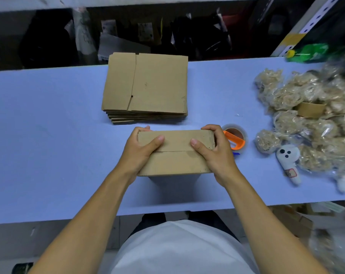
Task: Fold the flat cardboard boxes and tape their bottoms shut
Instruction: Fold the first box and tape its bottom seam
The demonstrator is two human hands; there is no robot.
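A folded cardboard box (175,161) stands on the blue table (49,145) in front of me, its two flaps closed with a seam running across the top. My left hand (140,149) grips its left end, thumb pressing the far flap. My right hand (213,149) grips the right end, thumb on the same flap. Behind the box lies a stack of flat cardboard boxes (148,86). A roll of clear tape in an orange dispenser (236,139) sits just right of my right hand.
A heap of clear bags with pale filling (306,119) covers the table's right side, with a white plush toy (289,161) at its front. A green bottle (308,52) lies at the far right. Dark shelving runs behind the table.
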